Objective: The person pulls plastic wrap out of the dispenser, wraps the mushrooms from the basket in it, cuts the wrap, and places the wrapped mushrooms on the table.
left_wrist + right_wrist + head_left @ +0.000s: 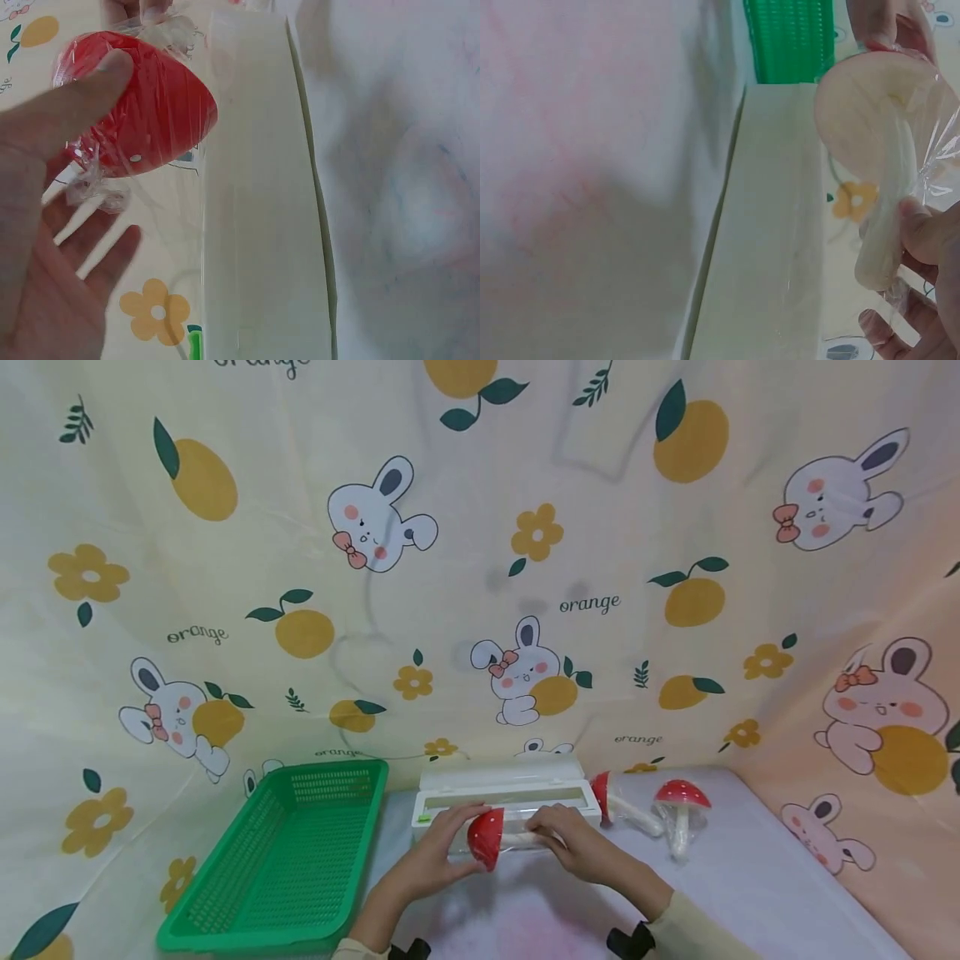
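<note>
A toy mushroom [486, 838] with a red, white-spotted cap and pale stem lies sideways in clear film above the front of a white cling film dispenser [517, 777]. My left hand [444, 852] holds the cap, its thumb across the red surface in the left wrist view and the other fingers partly hidden behind. With thumb and fingers my right hand [573, 843] pinches the stem [889, 217]. Crumpled film [97, 191] sticks out beside the cap. The dispenser's lid is raised, and a green slider [423, 817] shows at its left end.
Two more film-wrapped toy mushrooms lie right of the dispenser, one partly behind its corner [637, 814], the other [681, 814] farther right. A green plastic basket [367, 860] stands at the left. Behind rises a printed cloth [465, 577] with rabbits and oranges.
</note>
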Demonstrator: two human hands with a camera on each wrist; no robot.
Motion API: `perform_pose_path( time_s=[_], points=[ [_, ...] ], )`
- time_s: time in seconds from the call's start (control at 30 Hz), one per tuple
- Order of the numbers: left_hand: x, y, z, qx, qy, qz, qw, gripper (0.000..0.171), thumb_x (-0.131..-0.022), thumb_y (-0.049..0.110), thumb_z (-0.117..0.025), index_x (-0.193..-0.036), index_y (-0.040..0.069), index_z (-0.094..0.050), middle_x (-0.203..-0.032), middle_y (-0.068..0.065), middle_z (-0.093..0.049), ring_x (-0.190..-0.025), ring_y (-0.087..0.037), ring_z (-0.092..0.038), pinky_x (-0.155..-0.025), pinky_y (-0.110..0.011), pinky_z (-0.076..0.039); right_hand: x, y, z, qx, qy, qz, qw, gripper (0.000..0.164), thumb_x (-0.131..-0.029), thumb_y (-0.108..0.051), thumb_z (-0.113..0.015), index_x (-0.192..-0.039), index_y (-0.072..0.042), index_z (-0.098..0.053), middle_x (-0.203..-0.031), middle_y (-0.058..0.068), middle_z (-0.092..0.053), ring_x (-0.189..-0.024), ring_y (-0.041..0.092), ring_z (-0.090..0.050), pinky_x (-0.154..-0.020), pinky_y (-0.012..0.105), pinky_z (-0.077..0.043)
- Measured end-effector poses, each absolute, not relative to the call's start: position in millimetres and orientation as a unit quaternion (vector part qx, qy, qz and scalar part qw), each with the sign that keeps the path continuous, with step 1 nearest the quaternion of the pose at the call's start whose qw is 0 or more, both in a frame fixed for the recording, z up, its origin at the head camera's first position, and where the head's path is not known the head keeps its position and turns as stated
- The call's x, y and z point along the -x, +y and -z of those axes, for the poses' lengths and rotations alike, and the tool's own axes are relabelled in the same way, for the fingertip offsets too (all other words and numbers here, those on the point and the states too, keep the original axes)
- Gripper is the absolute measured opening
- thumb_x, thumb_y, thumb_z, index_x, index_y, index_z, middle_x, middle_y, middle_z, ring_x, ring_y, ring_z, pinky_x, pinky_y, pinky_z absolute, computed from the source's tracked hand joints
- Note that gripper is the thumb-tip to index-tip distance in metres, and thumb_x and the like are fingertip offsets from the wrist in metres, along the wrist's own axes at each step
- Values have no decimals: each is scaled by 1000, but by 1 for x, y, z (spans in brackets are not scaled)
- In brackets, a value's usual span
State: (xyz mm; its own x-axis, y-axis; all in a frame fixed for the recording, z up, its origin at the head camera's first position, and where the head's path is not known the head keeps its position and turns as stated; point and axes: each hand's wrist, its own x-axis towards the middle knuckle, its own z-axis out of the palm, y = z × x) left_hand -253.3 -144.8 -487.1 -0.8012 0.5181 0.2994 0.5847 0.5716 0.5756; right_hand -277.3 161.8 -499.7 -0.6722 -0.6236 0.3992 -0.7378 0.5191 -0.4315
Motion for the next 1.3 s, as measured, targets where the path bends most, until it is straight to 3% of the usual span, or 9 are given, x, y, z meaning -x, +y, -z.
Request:
perform_pose_path(
  time_s=[0.23, 0.4, 0.5, 0.67, 0.77, 0.93, 1.07, 1.17, 1.3],
  points=[
    [256, -145, 486, 271, -893, 353, 69, 76, -89, 33, -90, -154, 28, -51, -154, 4, -55, -143, -24, -48, -112, -55, -51, 278, 156, 493, -366, -869, -328, 61, 34, -107, -21, -68, -140, -19, -59, -118, -7, -70, -111, 17, -60, -103, 52, -54],
    [261, -142, 488, 245, -885, 388, 83, 70, -92, 33, -87, -152, 19, -54, -146, -1, -61, -136, -24, -55, -112, -54, -51, 277, 155, 488, -338, -864, -373, 25, 39, -110, -35, -63, -147, -25, -54, -119, -10, -70, -115, 18, -58, -105, 58, -51],
    [262, -140, 489, 228, -883, 401, 88, 68, -94, 35, -84, -152, 14, -55, -147, -5, -62, -134, -27, -57, -110, -55, -52, 275, 157, 486, -331, -864, -378, 22, 46, -104, -41, -72, -146, -27, -57, -126, -10, -67, -120, 21, -56, -106, 59, -53],
    [265, -135, 487, 199, -877, 426, 96, 67, -94, 35, -84, -151, 12, -57, -146, -9, -64, -132, -32, -60, -105, -56, -56, 277, 156, 483, -334, -873, -345, 81, 52, -93, -25, -87, -137, -21, -61, -123, -6, -68, -116, 22, -61, -102, 52, -58],
    [267, -133, 484, 188, -868, 450, 94, 70, -95, 34, -84, -154, 14, -52, -145, -10, -64, -131, -32, -61, -105, -55, -56, 279, 155, 480, -326, -878, -321, 137, 43, -92, -15, -87, -129, -20, -66, -118, -7, -70, -109, 17, -62, -102, 49, -58],
    [270, -134, 479, 177, -844, 501, 75, 72, -96, 33, -82, -154, 20, -41, -145, -14, -65, -128, -34, -62, -105, -55, -55, 280, 150, 472, -310, -878, -307, 196, 37, -93, -16, -86, -126, -18, -69, -117, -5, -71, -108, 17, -60, -97, 47, -56],
    [271, -139, 477, 188, -841, 505, 37, 73, -97, 37, -81, -155, 24, -39, -156, -16, -55, -141, -40, -52, -110, -62, -50, 282, 145, 469, -302, -873, -313, 219, 34, -95, -13, -84, -124, -13, -68, -116, 0, -72, -109, 23, -63, -99, 52, -54],
    [272, -143, 475, 207, -844, 495, 7, 84, -94, 36, -84, -160, 27, -33, -164, -13, -46, -149, -42, -44, -112, -67, -46, 284, 143, 469, -298, -871, -324, 218, 31, -97, -13, -81, -124, -12, -67, -116, 1, -72, -110, 24, -64, -103, 55, -51],
    [275, -145, 475, 225, -842, 490, -3, 93, -92, 25, -87, -164, 26, -28, -165, -11, -41, -148, -43, -46, -111, -65, -48, 286, 141, 469, -297, -867, -339, 212, 27, -98, -12, -78, -123, -10, -67, -113, 0, -72, -107, 24, -65, -101, 56, -50]
  ],
)
